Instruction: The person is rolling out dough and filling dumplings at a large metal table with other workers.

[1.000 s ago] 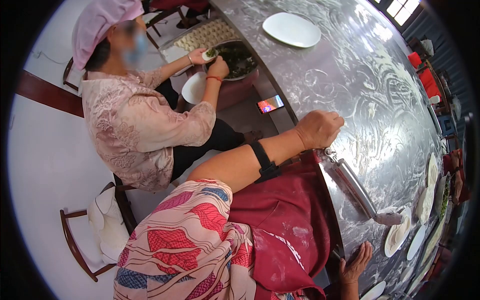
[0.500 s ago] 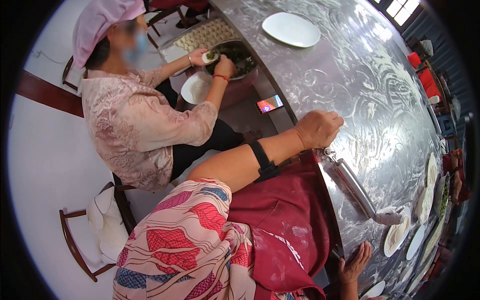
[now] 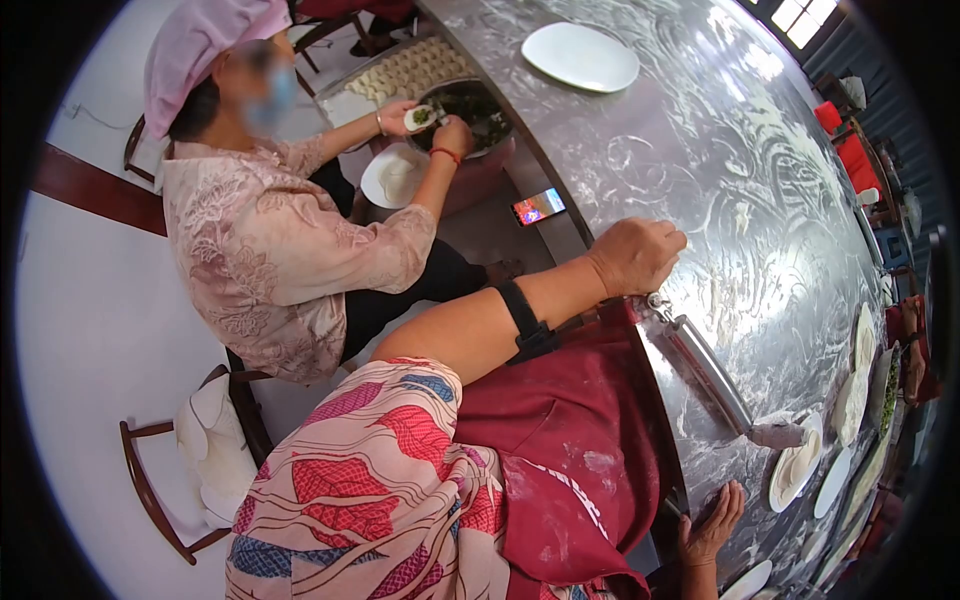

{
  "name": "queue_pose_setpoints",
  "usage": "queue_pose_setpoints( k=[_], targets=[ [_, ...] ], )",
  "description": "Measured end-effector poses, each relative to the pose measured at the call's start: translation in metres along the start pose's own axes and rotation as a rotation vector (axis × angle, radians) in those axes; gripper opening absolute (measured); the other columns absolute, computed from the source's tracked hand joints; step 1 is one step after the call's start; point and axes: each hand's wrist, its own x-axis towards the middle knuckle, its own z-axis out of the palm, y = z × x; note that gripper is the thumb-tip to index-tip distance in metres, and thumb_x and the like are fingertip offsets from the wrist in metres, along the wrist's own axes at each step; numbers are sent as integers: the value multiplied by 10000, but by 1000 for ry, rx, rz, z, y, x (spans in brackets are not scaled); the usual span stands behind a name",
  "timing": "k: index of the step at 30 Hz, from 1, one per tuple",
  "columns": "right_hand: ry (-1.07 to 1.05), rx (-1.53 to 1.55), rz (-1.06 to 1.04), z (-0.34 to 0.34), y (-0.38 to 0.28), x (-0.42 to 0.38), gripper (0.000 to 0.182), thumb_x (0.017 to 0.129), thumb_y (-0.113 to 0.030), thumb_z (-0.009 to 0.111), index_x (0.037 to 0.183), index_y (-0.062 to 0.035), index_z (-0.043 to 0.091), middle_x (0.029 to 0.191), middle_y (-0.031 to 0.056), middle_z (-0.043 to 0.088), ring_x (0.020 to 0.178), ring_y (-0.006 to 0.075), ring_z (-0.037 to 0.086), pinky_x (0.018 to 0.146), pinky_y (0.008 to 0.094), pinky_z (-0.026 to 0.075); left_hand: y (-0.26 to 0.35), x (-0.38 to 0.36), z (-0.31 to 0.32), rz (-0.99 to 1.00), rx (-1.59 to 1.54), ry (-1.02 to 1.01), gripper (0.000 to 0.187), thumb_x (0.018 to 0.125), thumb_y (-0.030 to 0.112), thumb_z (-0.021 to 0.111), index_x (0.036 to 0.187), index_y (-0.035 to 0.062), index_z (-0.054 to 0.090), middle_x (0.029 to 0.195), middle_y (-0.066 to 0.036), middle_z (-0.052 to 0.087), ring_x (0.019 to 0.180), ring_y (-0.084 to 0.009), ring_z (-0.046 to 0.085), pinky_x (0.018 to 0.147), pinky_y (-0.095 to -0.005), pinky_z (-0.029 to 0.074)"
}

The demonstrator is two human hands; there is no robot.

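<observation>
My left hand (image 3: 640, 257) rests curled on the steel table (image 3: 630, 160) near its edge. Its fingers are closed, and whatever they may hold is hidden. Just beside the wrist lies a metal rolling pin (image 3: 708, 375), its far handle dusted with flour. Lower in the view, my right hand (image 3: 710, 526) lies at the table's edge with the fingers stretched out, holding nothing. Between the rolling pin's far end and that hand is a white plate (image 3: 778, 495) with pale dough wrappers (image 3: 800, 462) on it.
A seated co-worker (image 3: 280, 230) spoons green filling into a wrapper (image 3: 419, 118) over a filling bowl (image 3: 490, 125). A tray of dumplings (image 3: 425, 65) is behind. A phone (image 3: 538, 207) juts at the table edge; a white plate (image 3: 580, 57) lies farther along. Flour streaks the tabletop.
Both my hands and the rolling pin stay in place. The co-worker's spooning hand has shifted slightly at the wrapper.
</observation>
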Motion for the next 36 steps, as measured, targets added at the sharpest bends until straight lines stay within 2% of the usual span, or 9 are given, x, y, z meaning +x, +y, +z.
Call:
queue_pose_setpoints(
  k=[36],
  targets=[
    [-5, 11, -9, -2, -2, 2, 779, 879, -527, 452, 1351, 77, 314, 1356, 269, 363, 1270, 454, 322, 1058, 560, 244, 0, 0, 0, -2, -10, 9, 130, 767, 154, 612, 830, 55, 556, 769, -114, 556, 740, -318, 593, 660, -409, 482]
  ],
)
